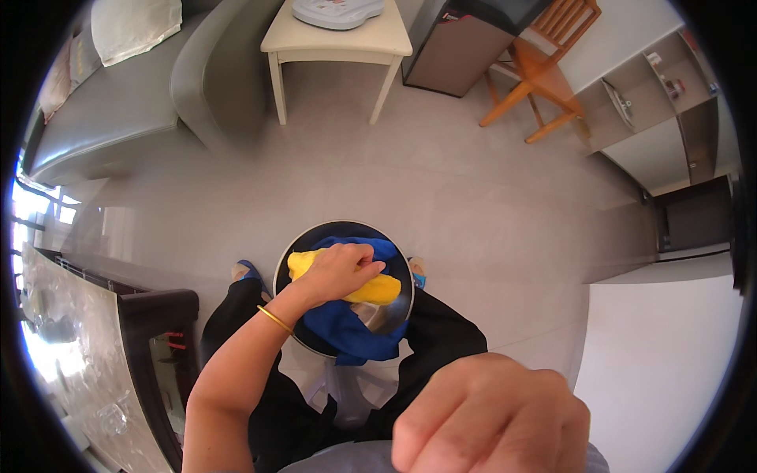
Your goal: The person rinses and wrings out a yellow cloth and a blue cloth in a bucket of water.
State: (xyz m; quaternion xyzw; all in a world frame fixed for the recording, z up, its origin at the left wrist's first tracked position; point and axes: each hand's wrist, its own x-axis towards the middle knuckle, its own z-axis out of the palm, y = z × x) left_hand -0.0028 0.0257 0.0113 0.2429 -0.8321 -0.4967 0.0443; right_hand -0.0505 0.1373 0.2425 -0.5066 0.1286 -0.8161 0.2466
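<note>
A round dark pan (310,236) with a pale rim is between my knees. Blue cloth (347,335) lies bunched in it, at its far side and spilling over its near edge. My left hand (341,270), with a gold bangle at the wrist, is closed over a folded yellow cloth (380,290) above the blue one. A shiny patch shows beside the blue cloth, but I cannot make out what it is. Close to the camera, my right hand (493,418) is curled into a fist, knuckles up. The undersides of its fingers are hidden.
Beneath the pan, a grey stool base (344,394) stands on the tiled floor. Ahead are a cream table (339,51) and a grey sofa (217,87). A wooden chair (544,79) and shelves (643,94) are far right. A white-topped cabinet (658,339) is at right, a dark-edged table (95,331) at left.
</note>
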